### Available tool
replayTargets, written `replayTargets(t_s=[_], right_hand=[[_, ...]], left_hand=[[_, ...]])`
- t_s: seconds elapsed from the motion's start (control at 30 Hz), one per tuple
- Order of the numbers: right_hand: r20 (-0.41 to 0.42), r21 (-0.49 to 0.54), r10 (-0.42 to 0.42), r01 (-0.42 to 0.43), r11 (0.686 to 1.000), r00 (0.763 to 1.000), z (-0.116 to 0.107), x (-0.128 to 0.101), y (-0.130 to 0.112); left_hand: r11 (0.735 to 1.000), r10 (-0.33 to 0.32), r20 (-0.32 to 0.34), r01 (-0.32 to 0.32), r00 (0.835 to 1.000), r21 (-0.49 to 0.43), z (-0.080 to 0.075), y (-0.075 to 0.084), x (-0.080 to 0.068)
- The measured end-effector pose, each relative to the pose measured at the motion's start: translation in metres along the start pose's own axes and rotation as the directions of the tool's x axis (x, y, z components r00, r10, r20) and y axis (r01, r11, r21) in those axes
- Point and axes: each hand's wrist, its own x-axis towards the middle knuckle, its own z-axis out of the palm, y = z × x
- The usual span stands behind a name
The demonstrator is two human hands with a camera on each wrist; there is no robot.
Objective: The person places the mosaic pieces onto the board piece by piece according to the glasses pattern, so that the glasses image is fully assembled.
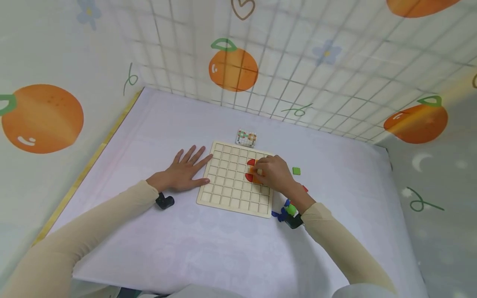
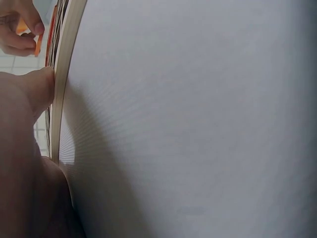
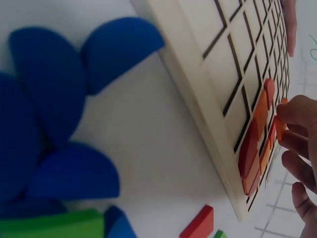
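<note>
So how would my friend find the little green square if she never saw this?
Start at the wooden grid board in the middle of the white table. Look just past its right edge, beyond the right hand that pinches an orange piece on the board. The green square lies flat there by itself, apart from the blue pieces heaped nearer the person.

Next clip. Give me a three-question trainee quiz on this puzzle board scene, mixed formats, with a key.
1. True or false: the left hand lies flat, fingers touching the wooden grid board.
2. What colour is the piece that the right hand pinches? A blue, B orange, C green.
3. Fill in: a small green square lies on the cloth, off the board's ____ edge, as the head view shows it.

Key: 1 true; 2 B; 3 right.
</note>
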Motion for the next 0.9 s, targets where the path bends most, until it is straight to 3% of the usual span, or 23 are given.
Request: replayTargets(t_s=[0.43,0.7,0.9], right_hand=[[0.049,0.035,-0.014,0.012,0.999,0.999,0.0073,0.0078,-0.0017],[0.1,0.141,0.075,-0.089,0.986,0.992,0.0082,0.0069,-0.0011],[0.116,0.168,0.07,-0.089,0.982,0.991,0.0088,0.005,-0.002]], left_hand=[[1.0,0.002,-0.002,-0.002,1.0,0.019,0.0027,-0.0025,0.001],[1.0,-0.014,0.019,0.014,1.0,0.0,0.0001,-0.0005,0.0012],[1.0,-0.004,0.012,0.004,1.0,0.012,-0.0006,0.0004,0.0014]])
